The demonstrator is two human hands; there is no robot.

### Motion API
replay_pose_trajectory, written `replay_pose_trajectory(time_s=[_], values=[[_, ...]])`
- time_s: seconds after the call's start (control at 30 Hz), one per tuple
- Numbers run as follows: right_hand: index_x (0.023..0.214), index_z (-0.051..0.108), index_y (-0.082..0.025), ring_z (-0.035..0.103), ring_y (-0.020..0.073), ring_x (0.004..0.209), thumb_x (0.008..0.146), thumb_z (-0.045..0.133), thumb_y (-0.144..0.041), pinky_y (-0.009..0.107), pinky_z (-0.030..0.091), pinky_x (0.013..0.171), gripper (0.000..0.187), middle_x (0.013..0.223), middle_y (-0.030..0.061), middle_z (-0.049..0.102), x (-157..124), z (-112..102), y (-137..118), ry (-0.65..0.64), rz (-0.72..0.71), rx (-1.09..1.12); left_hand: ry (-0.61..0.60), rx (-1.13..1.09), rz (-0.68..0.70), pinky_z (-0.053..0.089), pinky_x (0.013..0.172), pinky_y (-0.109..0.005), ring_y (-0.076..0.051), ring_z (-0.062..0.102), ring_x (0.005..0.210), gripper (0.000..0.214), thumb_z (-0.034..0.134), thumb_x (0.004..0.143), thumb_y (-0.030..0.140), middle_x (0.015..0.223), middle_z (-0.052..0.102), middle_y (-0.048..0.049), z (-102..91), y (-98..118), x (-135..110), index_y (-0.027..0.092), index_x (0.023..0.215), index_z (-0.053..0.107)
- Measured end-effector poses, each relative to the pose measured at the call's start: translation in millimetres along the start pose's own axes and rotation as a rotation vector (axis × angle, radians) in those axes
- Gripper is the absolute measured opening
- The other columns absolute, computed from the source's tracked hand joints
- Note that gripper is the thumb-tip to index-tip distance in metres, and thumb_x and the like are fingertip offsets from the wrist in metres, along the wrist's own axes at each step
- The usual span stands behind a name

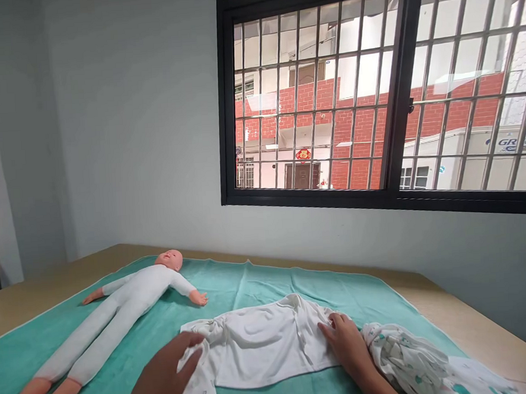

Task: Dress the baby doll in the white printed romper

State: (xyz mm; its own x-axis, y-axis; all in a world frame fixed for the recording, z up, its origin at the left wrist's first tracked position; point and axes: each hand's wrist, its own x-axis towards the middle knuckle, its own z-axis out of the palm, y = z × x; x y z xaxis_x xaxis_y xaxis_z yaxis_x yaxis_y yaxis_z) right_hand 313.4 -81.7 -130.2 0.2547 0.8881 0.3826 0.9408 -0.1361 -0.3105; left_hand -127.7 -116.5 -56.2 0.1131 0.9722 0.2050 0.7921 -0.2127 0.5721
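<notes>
One pale wall (pixel 138 121) fills most of the background, with a dark-framed, barred window (pixel 314 99) set into its right side. Below it stands a wooden table (pixel 24 301), largely covered by a green cloth (pixel 250 287) that shows low creases along its far edge. A doll (pixel 139 294) in a white body lies face up on the left part of the cloth, head toward the wall, arms spread.

At the near middle, between the doll and a bunched printed fabric (pixel 401 352) on the right, the white garment (pixel 263 345) lies spread on the green cloth, rippled, with a printed part trailing down at its left end. Whether the bunched fabric belongs to it, I cannot tell. It looks thin, soft and very light, limp rather than slippery, so it should fold and slump wherever it is unsupported; it hardly seems fragile. The gathered upper corners look like the best places to take hold, one at each end, keeping the middle stretched flat.

The left hand (pixel 172 357) is at the left end, thumb and fingers parted, gripping nothing visible. The right hand (pixel 345 340) rests on the right end, fingers bent; whether they pinch the fabric cannot be told.
</notes>
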Motion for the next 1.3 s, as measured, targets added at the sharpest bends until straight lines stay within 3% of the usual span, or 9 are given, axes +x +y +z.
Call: replay_pose_trajectory(time_s=[0.17, 0.37, 0.5, 0.67, 0.9, 1.03, 1.17, 1.23, 1.3], values=[[0.091, 0.062, -0.02, 0.061, 0.0318, 0.097, 0.092, 0.044, -0.043, 0.039, 0.04, 0.078, 0.029, 0.099, 0.0125, 0.067, -0.6, -9.4, -2.1, -0.017, 0.044, -0.092, -0.038, 0.225, -0.044, 0.046, 0.097, -0.036, -0.026, 0.057, 0.121, 0.039, 0.039, 0.088, 0.034, 0.127, 0.064, -0.0078, 9.7, 5.6, 65.3, 0.02, 0.115, 0.064], [0.075, 0.053, -0.022, 0.06, 0.0249, 0.083, 0.09, 0.04, -0.036, 0.035, 0.04, 0.074, 0.024, 0.085, 0.0072, 0.067, 0.4, -12.9, -1.7, 0.006, -0.044, 0.057, -0.207, 0.412, -0.037, 0.045, 0.077, -0.039, -0.033, 0.062, 0.105, 0.02, 0.053, 0.077, 0.031, 0.108, 0.068, -0.0147, 40.2, 2.5, 100.5, 0.018, 0.087, 0.065], [0.084, 0.049, -0.024, 0.06, 0.0234, 0.08, 0.091, 0.035, -0.045, 0.033, 0.043, 0.073, 0.026, 0.085, 0.0062, 0.066, -1.6, -13.2, -5.5, 0.026, 0.008, 0.294, -0.17, 0.362, -0.054, 0.042, 0.071, -0.031, -0.026, 0.065, 0.095, 0.014, 0.048, 0.079, 0.026, 0.102, 0.07, -0.0082, 49.7, -0.5, 105.7, 0.021, 0.086, 0.059], [0.076, 0.046, -0.024, 0.058, 0.0235, 0.079, 0.079, 0.046, -0.043, 0.035, 0.047, 0.076, 0.019, 0.08, 0.0041, 0.063, 0.2, -17.9, -7.0, 0.027, -0.02, 0.542, 0.02, 0.2, -0.093, 0.039, 0.067, -0.026, -0.021, 0.065, 0.089, 0.019, 0.034, 0.091, 0.029, 0.099, 0.069, -0.0049, 54.4, -7.2, 93.2, 0.023, 0.091, 0.052], [0.066, 0.037, -0.021, 0.062, 0.0235, 0.077, 0.056, 0.044, -0.035, 0.029, 0.047, 0.058, 0.019, 0.108, 0.0095, 0.067, 9.0, -45.3, -49.3, -0.261, 0.015, 1.144, 0.133, 0.093, -0.158, 0.041, 0.071, -0.025, -0.022, 0.065, 0.1, 0.029, 0.031, 0.094, 0.028, 0.111, 0.07, -0.0051, 54.5, -13.9, 95.0, 0.024, 0.11, 0.055], [0.069, 0.05, -0.019, 0.062, 0.027, 0.098, 0.061, 0.052, -0.032, 0.034, 0.05, 0.08, 0.015, 0.116, 0.0087, 0.067, 2.6, -55.3, -106.3, -0.456, -0.15, 1.114, 0.116, 0.058, -0.125, 0.042, 0.076, -0.024, -0.021, 0.063, 0.105, 0.032, 0.032, 0.094, 0.028, 0.116, 0.069, -0.0041, 54.7, -15.2, 95.3, 0.024, 0.109, 0.06], [0.098, 0.068, -0.022, 0.058, 0.0262, 0.114, 0.077, 0.064, -0.035, 0.038, 0.041, 0.1, 0.025, 0.121, 0.0054, 0.067, -2.4, -59.4, -148.6, -0.78, -0.409, 0.766, 0.095, 0.065, -0.103, 0.041, 0.076, -0.025, -0.02, 0.062, 0.104, 0.03, 0.032, 0.093, 0.027, 0.111, 0.069, -0.0039, 55.2, -16.8, 94.5, 0.023, 0.103, 0.061], [0.107, 0.068, -0.024, 0.059, 0.0248, 0.113, 0.086, 0.057, -0.043, 0.036, 0.042, 0.099, 0.03, 0.122, 0.0058, 0.067, 3.3, -54.8, -153.9, -0.715, -0.425, 0.703, 0.093, 0.078, -0.086, 0.041, 0.078, -0.026, -0.02, 0.06, 0.107, 0.029, 0.035, 0.092, 0.025, 0.113, 0.068, -0.005, 55.8, -17.9, 95.4, 0.022, 0.104, 0.061], [0.108, 0.066, -0.022, 0.062, 0.0236, 0.108, 0.09, 0.05, -0.043, 0.035, 0.045, 0.094, 0.033, 0.118, 0.0072, 0.068, 13.9, -44.0, -146.1, -0.531, -0.322, 0.683, 0.106, 0.117, -0.081, 0.041, 0.082, -0.028, -0.022, 0.058, 0.11, 0.029, 0.037, 0.091, 0.025, 0.115, 0.066, -0.0067, 56.3, -18.8, 96.4, 0.02, 0.106, 0.061]])
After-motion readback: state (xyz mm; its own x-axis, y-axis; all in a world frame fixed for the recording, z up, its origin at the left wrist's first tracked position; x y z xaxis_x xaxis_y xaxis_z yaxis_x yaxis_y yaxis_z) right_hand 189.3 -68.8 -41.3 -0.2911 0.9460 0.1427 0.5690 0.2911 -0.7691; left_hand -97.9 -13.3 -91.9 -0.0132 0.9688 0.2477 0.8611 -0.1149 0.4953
